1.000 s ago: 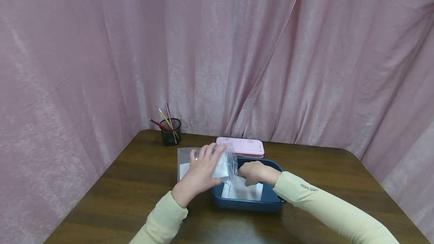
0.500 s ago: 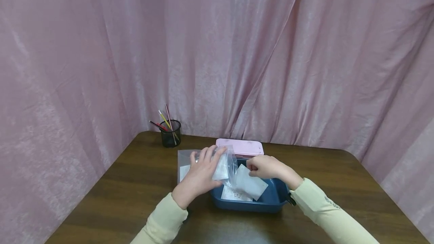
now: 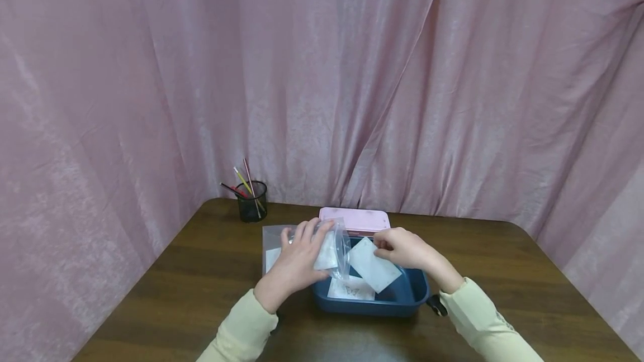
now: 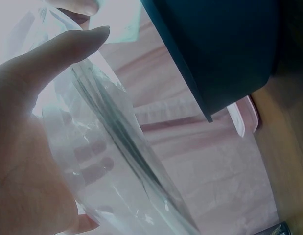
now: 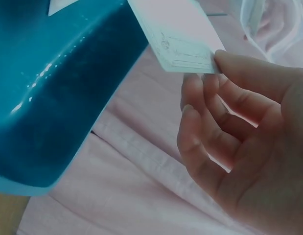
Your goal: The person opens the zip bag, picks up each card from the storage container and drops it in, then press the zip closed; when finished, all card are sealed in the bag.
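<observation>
In the head view my left hand (image 3: 301, 253) grips a clear plastic bag (image 3: 344, 250) at the left end of a blue bin. White cards show inside the bag, its mouth facing the bin. My right hand (image 3: 405, 247) pinches a white card (image 3: 374, 267) by its edge over the blue bin (image 3: 369, 307). Faint print shows on this card (image 5: 183, 46) in the right wrist view, between thumb and fingertips. Flat in the bin lies another white card (image 3: 350, 289) with a small line drawing. The left wrist view shows the bag (image 4: 109, 127) close to my left thumb.
Behind the bin lies a pink case (image 3: 354, 218). A black mesh pen cup (image 3: 252, 203) with several pencils stands at the table's far left corner. Pink curtains (image 3: 322, 82) hang behind the brown table (image 3: 201, 278). Something small and black (image 3: 436, 305) shows by my right wrist.
My right hand has risen from inside the bin and moved right, lifting and turning the white card. The drawn card beneath now shows. My left hand and the bag have barely moved.
</observation>
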